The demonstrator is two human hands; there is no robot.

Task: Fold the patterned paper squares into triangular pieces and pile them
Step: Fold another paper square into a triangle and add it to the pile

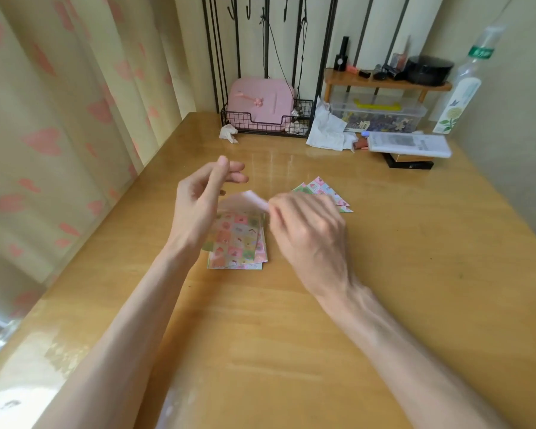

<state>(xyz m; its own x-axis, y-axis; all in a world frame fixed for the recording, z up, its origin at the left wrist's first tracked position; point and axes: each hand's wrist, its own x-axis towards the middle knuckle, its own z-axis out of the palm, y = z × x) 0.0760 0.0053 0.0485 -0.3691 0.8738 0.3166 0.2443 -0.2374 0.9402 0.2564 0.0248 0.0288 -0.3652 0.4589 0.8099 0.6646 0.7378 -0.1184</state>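
- While the right hand (pixel 310 230) hovers knuckles-up over the glossy yellow wooden surface (pixel 415 274), its curled fingers seem to pinch the edge of a blurred pale pink paper sheet (pixel 248 198). The fingertips are hidden behind the back of the hand.
- The left hand (pixel 205 199) is just beside that sheet, with fingers loosely spread and thumb up, gripping nothing that shows.
- Beneath and between both hands lies the loose stack of patterned paper squares (pixel 239 246) in pink and green checks. The left wrist covers its left edge.
- Just beyond the right hand sits the pile of folded patterned triangles (pixel 322 188), its near edge hidden by that hand's knuckles.
- Far beyond the hands, by the wall, are a crumpled white tissue (pixel 228 133), a black wire basket (pixel 239 123) holding a rounded pink case (pixel 260 100), and crumpled white paper (pixel 328 128).
- Next to these, a clear plastic box with a yellow handle (pixel 381 114) sits under a small wooden shelf (pixel 347 77) of dark jars.
- Beyond and right of the right hand, a flat white box (pixel 412 145) rests on a black-and-gold box (pixel 409 162), near a tall clear flower-labelled bottle (pixel 458 97).
- Left of the left hand hangs a cream curtain with pink hearts (pixel 59 119).
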